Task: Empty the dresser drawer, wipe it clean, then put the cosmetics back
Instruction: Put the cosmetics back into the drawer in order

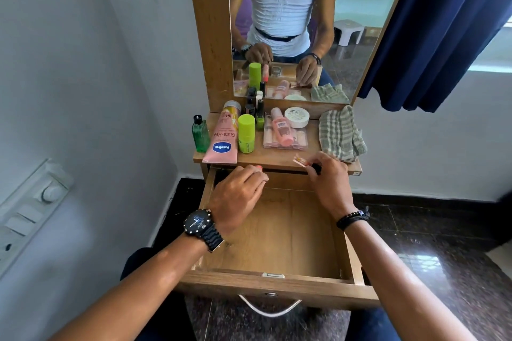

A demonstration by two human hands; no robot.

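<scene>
The wooden drawer (279,232) is pulled out wide, its bare floor showing. My left hand (238,196) hovers over its back left part, fingers curled round a small item with a pink tip (259,167). At the shelf's front edge my right hand (328,180) pinches a small flat pink packet (300,161) together with a dark item. On the dresser shelf (274,159) stand a pink Vaseline tube (223,137), a green bottle (200,134), a lime stick (246,133), nail polishes (260,115), a palette (285,137) with a pink bottle on it, a white jar (297,117) and a striped cloth (339,134).
A mirror (293,25) rises behind the shelf. A blue curtain (443,25) hangs at the right, a wall switch panel (30,202) at the left. The drawer's metal handle (270,309) juts toward me above the dark tiled floor (432,255).
</scene>
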